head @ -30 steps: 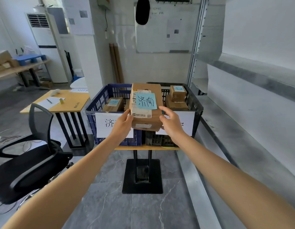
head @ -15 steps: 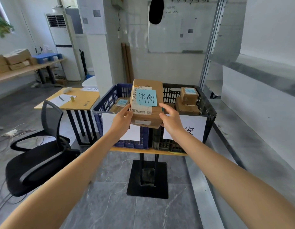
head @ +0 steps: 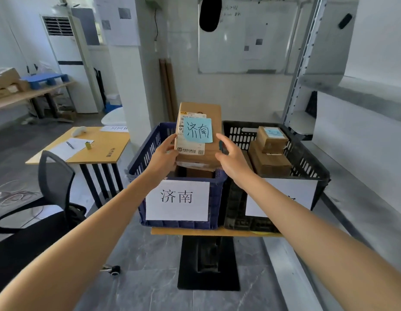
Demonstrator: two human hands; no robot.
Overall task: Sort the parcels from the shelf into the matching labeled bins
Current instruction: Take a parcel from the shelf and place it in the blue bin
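Observation:
A brown cardboard parcel (head: 214, 151) with a shipping label and a blue note reading 济南 hangs tilted above the blue bin (head: 145, 153), whose white label (head: 177, 199) reads 济南 too. My left hand (head: 163, 158) grips the parcel's left edge, thumb on top. My right hand (head: 233, 158) is at the parcel's right side with its fingers loosely spread; a dark gap shows between palm and box. Another box lies in the blue bin beneath the parcel, mostly hidden. The black bin (head: 307, 162) beside it holds two stacked parcels (head: 270, 160); my right arm hides part of its label.
Both bins stand on a small wooden table (head: 208, 232) on a black pedestal. A black office chair (head: 53, 176) and a wooden desk (head: 100, 149) with papers are at the left. Grey metal shelving (head: 363, 153) runs along the right, and a white pillar (head: 132, 86) stands behind the bins.
I have come closer to the bins, and the parcel has gone from between the two bins to over the blue one. My right hand has loosened off the parcel's right side.

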